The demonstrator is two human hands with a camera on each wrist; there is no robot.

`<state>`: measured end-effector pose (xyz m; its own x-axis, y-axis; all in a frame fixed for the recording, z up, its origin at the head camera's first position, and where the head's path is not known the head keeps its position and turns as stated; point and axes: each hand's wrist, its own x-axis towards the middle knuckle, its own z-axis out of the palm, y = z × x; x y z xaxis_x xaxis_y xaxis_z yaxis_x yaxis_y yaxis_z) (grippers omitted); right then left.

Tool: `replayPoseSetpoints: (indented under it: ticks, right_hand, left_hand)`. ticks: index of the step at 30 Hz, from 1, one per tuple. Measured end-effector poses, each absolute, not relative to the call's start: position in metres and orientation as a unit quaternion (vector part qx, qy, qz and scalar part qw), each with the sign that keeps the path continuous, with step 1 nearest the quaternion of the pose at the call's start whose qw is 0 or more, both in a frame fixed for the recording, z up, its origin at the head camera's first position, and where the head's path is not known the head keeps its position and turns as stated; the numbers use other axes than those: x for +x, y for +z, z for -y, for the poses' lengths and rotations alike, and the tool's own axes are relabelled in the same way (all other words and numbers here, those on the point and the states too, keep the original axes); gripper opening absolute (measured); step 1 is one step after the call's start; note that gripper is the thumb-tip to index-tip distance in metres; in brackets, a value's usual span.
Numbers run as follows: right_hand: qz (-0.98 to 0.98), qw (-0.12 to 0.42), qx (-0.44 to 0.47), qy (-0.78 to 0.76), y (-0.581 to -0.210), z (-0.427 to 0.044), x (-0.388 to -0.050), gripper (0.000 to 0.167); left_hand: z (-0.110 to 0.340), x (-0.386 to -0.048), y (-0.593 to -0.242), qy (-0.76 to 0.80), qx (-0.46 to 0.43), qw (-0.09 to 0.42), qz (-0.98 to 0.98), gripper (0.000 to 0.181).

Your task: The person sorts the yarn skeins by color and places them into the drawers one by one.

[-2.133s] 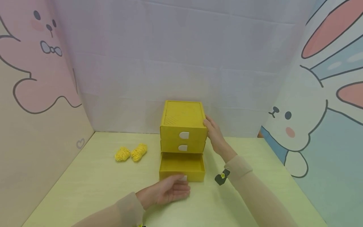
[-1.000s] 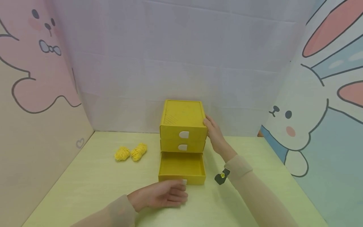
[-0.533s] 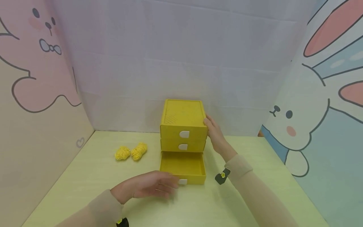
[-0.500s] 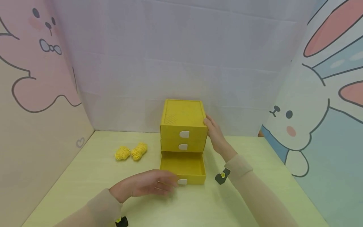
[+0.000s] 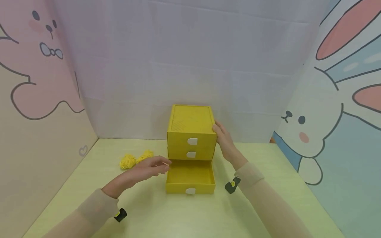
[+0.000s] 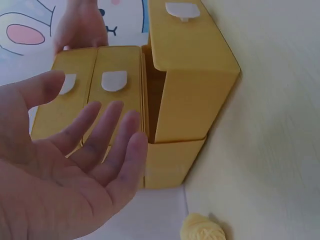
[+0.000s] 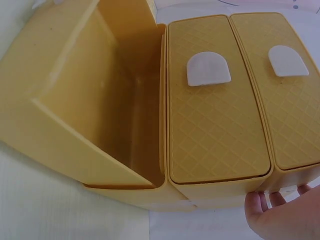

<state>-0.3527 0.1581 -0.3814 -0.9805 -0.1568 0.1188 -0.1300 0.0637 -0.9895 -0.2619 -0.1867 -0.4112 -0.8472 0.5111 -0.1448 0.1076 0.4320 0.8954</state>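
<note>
A yellow drawer cabinet (image 5: 191,119) stands at the back of the table, with white tabs on its drawer fronts. Its two upper drawers are closed; the bottom drawer (image 5: 190,188) is pulled out and its inside floor shows. My left hand (image 5: 138,173) hovers left of that drawer, fingers loosely extended, holding nothing; its palm shows in the left wrist view. My right hand (image 5: 227,145) rests against the cabinet's right side, thumb by the front edge. Two yellow yarn bundles lie to the left: the left yarn bundle (image 5: 128,161) and the right yarn bundle (image 5: 146,154), partly covered by my left hand.
The pale table (image 5: 184,218) meets a whitish cloth backdrop (image 5: 190,59) just behind the cabinet. Side panels with cartoon animals, a bear (image 5: 44,79) and a rabbit (image 5: 315,142), border the table left and right.
The bottom drawer slid slightly farther out at first. My left hand then left its tab and moved left and away from me, towards the yarn. My right hand stayed put.
</note>
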Motion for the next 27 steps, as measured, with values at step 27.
replayPoseSetpoints:
  ticks: [27]
  right_hand:
    - [-0.741, 0.009, -0.095, -0.665, -0.382, -0.158, -0.352, 0.063]
  left_hand:
    - [0.226, -0.322, -0.448, 0.165, 0.136, -0.045, -0.976, 0.054]
